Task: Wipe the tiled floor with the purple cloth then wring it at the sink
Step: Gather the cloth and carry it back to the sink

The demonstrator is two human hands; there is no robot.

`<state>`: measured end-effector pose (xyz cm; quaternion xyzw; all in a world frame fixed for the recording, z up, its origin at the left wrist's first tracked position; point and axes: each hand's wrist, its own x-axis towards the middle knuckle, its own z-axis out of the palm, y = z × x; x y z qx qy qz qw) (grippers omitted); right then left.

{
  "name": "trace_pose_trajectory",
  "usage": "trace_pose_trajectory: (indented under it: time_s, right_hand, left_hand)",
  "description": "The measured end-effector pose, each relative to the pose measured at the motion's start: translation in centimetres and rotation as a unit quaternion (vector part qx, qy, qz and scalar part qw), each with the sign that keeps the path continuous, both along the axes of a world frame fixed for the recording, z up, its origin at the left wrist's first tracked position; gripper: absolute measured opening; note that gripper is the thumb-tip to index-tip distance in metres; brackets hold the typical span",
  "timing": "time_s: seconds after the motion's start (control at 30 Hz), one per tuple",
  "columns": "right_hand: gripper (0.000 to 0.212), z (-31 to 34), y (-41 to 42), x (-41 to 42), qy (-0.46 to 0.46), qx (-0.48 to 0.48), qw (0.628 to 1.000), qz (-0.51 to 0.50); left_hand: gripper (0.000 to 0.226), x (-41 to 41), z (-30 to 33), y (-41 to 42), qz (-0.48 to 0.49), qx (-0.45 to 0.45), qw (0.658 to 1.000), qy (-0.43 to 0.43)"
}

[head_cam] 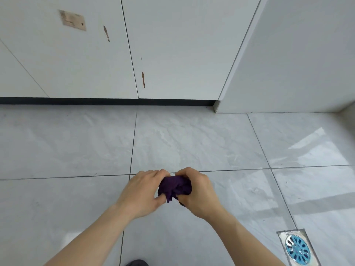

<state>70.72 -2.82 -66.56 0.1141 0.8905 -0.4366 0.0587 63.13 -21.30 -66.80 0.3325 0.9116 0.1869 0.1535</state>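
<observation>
Your left hand [143, 192] and right hand [197, 192] meet over the tiled floor [192, 139], each grip closed tight on the bunched purple cloth [175, 186] pressed between them. Ahead of your grip stand white cabinet doors [92, 54] bearing a worn sticker [72, 20] (its print too faint to read). A blue-grated floor drain [297, 247] lies to the right, nearer you.
</observation>
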Motion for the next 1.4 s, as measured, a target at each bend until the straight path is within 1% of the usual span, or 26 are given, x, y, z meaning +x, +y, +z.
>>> trace_pose_trajectory:
  time_s: [0.1, 0.2, 0.33, 0.4, 0.47, 0.57, 0.7, 0.83, 0.97, 1.1, 1.23, 1.4]
  right_hand:
    - [0.047, 2.4, 1.2, -0.3, 0.028, 0.078, 0.996, 0.024]
    - [0.05, 5.4, 2.1, -0.8, 0.032, 0.118, 0.992, 0.033]
    - [0.044, 9.4, 2.7, -1.4, 0.037, 0.189, 0.981, 0.036]
    - [0.034, 11.3, 3.2, -1.8, 0.04, 0.204, 0.978, 0.029]
    - [0.028, 13.3, 3.4, -2.3, 0.043, 0.212, 0.976, 0.023]
    - [0.025, 17.0, 3.8, -2.8, 0.047, 0.221, 0.974, 0.011]
    - [0.022, 23.7, 4.2, -2.9, 0.035, 0.222, 0.974, -0.001]
    - [0.021, 31.7, 4.3, -2.5, 0.032, 0.232, 0.972, -0.012]
    - [0.021, 41.0, 4.3, -1.8, 0.011, 0.242, 0.97, -0.012]
    - [0.022, 52.2, 4.2, -0.8, 0.006, 0.255, 0.967, -0.007]
    - [0.022, 64.3, 4.3, 0.1, 0.031, 0.271, 0.962, 0.0]
    - [0.022, 78.0, 4.6, 1.2, 0.064, 0.292, 0.954, -0.003]
  left_hand:
    - [0.033, -1.1, 3.2, 0.2, -0.012, -0.018, 0.999, 0.035]
    - [0.03, -1.7, 6.7, 0.6, -0.03, -0.038, 0.997, 0.062]
    - [0.027, -2.6, 10.8, 1.2, -0.043, -0.067, 0.993, 0.087]
    - [0.027, -3.2, 12.8, 1.5, -0.05, -0.08, 0.99, 0.105]
    - [0.026, -3.7, 14.8, 1.8, -0.054, -0.089, 0.988, 0.118]
    - [0.025, -4.4, 18.5, 2.2, -0.05, -0.102, 0.986, 0.125]
    - [0.024, -4.9, 25.1, 2.6, -0.051, -0.113, 0.985, 0.121]
    - [0.024, -4.8, 33.1, 3.0, -0.051, -0.111, 0.986, 0.114]
    - [0.024, -4.1, 42.6, 3.3, -0.052, -0.112, 0.987, 0.103]
    - [0.016, -3.1, 53.2, 3.2, -0.042, -0.103, 0.99, 0.091]
    - [0.022, -2.1, 64.6, 3.1, -0.034, -0.098, 0.989, 0.101]
    - [0.024, -0.9, 78.2, 3.3, -0.014, -0.066, 0.99, 0.121]
